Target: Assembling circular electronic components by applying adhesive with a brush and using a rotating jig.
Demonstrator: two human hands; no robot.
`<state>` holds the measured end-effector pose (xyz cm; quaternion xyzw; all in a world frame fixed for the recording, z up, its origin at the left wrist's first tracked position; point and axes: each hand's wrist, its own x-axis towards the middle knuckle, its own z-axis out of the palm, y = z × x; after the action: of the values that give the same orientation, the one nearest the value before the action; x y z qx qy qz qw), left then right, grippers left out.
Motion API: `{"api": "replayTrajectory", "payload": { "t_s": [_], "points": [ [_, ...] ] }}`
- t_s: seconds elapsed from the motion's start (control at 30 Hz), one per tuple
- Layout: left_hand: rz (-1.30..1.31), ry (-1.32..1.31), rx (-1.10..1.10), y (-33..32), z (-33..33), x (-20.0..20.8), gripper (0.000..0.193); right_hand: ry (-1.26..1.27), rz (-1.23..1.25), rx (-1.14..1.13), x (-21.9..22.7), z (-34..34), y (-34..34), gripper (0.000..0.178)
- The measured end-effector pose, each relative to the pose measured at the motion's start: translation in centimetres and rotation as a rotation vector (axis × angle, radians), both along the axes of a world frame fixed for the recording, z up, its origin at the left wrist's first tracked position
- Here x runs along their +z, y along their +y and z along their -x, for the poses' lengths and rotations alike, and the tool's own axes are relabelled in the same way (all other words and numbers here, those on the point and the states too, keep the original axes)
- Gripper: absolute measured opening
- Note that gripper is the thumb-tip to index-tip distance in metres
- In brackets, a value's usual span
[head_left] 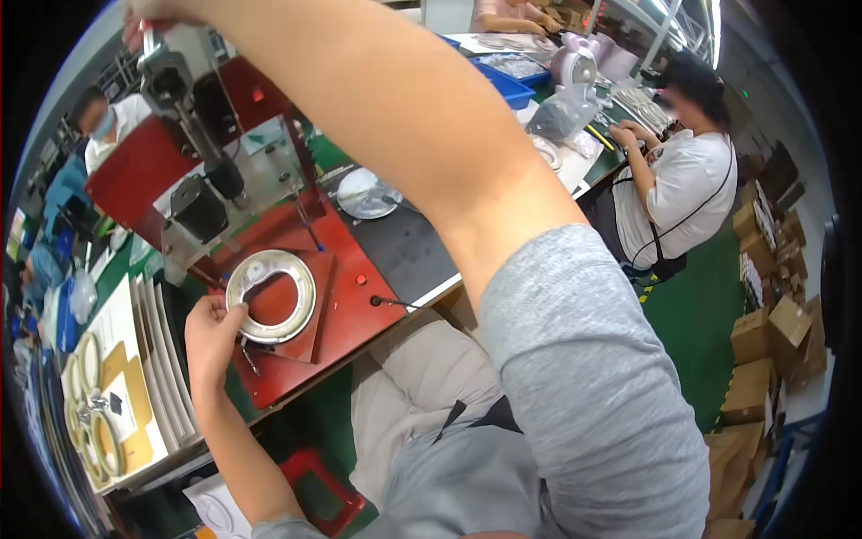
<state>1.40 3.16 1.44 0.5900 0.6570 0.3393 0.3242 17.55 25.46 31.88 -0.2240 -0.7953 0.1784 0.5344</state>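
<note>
A whitish metal ring (pixel 303 316) lies flat on the red base (pixel 346 265) of a hand press. My left hand (pixel 214 334) pinches the ring's left edge, thumb on top. Overhead at the upper left, my right hand (pixel 160 13) is closed around the press's lever handle (pixel 148 40); its fingers are partly cut off by the picture's edge. Below that handle is the dark linkage (pixel 193 121) of the press, with a black cylinder (pixel 199 208) and a clear plate above the ring. My right forearm crosses the upper middle of the view.
Several pale rings (pixel 106 440) lie on a board at the left, beside upright grey dividers (pixel 162 359). A bagged round part (pixel 366 193) sits behind the base. Co-workers sit at the right (pixel 687 180), far side and left. Cardboard boxes (pixel 750 386) line the right; a red stool (pixel 337 494) stands below.
</note>
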Motion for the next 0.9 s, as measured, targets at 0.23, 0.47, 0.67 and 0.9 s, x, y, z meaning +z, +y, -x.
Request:
{"api": "replayTrajectory", "payload": {
  "t_s": [0.23, 0.47, 0.67, 0.9],
  "points": [
    [0.022, -0.631, -0.169, -5.4, 0.8, -0.7, 0.026, -0.493, 0.173, -0.340, -3.1, -3.5, -1.1, 0.044],
    [-0.087, -0.856, -0.202, -11.9, -1.2, -2.9, 0.047, -0.014, -0.398, -0.276, -17.9, -13.2, -19.2, 0.020],
    [-0.042, -0.869, -0.200, -11.0, -10.0, -4.9, 0.046, 0.200, 1.063, 0.198, -32.4, -21.3, -31.6, 0.030],
    [0.098, -0.827, -0.531, -9.7, -19.8, -5.4, 0.032, 0.520, 1.041, -0.305, -35.1, -31.1, -32.0, 0.039]
  ]
}}
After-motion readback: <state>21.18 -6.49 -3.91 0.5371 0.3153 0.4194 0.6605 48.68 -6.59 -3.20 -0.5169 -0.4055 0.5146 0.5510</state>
